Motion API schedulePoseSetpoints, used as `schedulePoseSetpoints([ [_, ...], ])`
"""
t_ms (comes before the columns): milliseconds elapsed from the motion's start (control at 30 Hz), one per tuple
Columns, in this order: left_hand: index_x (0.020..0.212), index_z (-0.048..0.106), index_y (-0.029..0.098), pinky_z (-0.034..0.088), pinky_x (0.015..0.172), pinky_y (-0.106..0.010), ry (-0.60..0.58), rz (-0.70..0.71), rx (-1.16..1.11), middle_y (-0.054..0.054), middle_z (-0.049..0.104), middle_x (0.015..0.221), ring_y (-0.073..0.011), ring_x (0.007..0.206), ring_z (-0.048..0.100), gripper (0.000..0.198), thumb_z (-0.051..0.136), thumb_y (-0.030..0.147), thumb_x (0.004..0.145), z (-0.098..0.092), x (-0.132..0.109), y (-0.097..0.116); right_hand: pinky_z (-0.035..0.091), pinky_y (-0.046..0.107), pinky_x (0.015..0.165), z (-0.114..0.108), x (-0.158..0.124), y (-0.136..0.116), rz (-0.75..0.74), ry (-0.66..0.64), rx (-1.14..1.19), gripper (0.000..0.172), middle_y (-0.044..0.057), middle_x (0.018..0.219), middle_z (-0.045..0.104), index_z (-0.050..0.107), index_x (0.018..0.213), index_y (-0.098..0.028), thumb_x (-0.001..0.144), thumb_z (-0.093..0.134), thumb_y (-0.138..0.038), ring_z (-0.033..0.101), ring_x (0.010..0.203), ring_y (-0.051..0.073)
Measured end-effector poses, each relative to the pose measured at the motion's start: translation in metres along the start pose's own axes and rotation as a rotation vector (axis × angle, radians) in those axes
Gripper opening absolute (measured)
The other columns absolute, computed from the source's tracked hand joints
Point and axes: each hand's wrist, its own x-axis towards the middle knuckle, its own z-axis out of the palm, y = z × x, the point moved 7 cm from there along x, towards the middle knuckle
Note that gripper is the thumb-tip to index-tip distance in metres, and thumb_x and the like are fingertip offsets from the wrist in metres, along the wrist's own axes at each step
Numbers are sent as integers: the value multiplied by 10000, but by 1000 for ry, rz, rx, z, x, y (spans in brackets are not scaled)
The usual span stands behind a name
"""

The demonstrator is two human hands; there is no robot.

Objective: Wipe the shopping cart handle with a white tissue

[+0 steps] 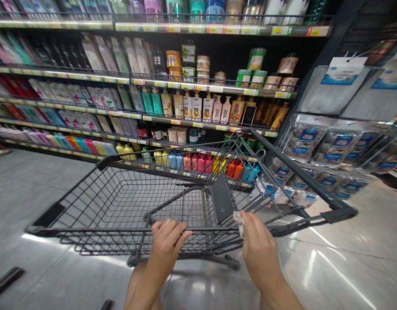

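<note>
We see left hand (pixel 167 243) grip wrapped on cart handle (pixel 104 231) | right hand (pixel 258 249) grip pinching pale scrap (pixel 239 218), fingertips hidden | shelf labels (pixel 214 29) blurred

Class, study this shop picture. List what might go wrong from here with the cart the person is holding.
1. The cart has its front close to the low shelf of coloured bottles; pushed on, it may knock some off.
2. Its right corner is near the hanging packets and could snag them.
3. The right hand holds a white cloth at the handle, so its grip may be weaker than that of the left hand.
</note>
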Motion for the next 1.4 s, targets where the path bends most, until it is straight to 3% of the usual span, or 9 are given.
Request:
schedulePoseSetpoints([
  [233,850,613,200,301,761,-312,-55,-34,-14,28,582,668,-130,666,523,181,477,288,929,3,-4,-4,540,350,776,21,10,-80,-118,78,260,334,130,971,679,563,1158,-121,916,336,-80,633,894,202],
  [433,895,625,198,309,754,-322,-98,-28,-20,10,586,687,-144,700,519,217,428,277,937,8,-10,-9,516,422,929,31,-3,-101,-311,141,458,322,122,1041,689,583,1166,-113,912,388,-81,577,1134,235],
  [600,856,626,207,306,780,-329,-92,-45,-1,18,614,699,-136,704,543,181,481,290,925,9,-8,-10,495,372,993,35,-31,-77,-558,86,392,353,102,1083,695,617,1145,-99,938,333,-96,493,1249,194],
  [767,863,616,210,303,785,-330,-84,-49,-10,29,614,688,-133,694,550,164,506,317,920,9,-6,-7,501,298,982,32,-46,-37,-545,75,319,404,70,1025,715,591,1212,-118,958,277,-105,558,1157,133],
  [933,854,624,211,311,775,-333,-89,-66,-1,23,622,686,-133,683,544,176,508,328,917,9,-5,-7,546,338,896,28,-61,1,-451,92,297,381,67,999,712,562,1260,-176,947,354,-114,609,1060,165],
  [1133,841,627,209,307,776,-332,-81,-74,-10,29,620,669,-128,672,545,195,503,337,920,9,-3,-6,549,386,877,26,-78,42,-262,94,238,413,82,1062,666,559,1259,-247,904,411,-96,593,1077,207],
  [1267,820,617,203,297,758,-325,-41,-71,-6,29,607,661,-132,668,543,247,457,349,940,7,3,3,533,418,857,23,-70,44,-89,194,255,476,84,1043,592,537,1258,-274,867,403,-38,578,1050,215],
  [1400,812,615,199,292,758,-320,-10,-80,9,26,607,665,-136,671,541,255,458,356,936,10,10,10,511,445,836,23,-55,43,137,297,247,404,104,1031,535,513,1234,-227,865,435,-81,558,1001,227],
])
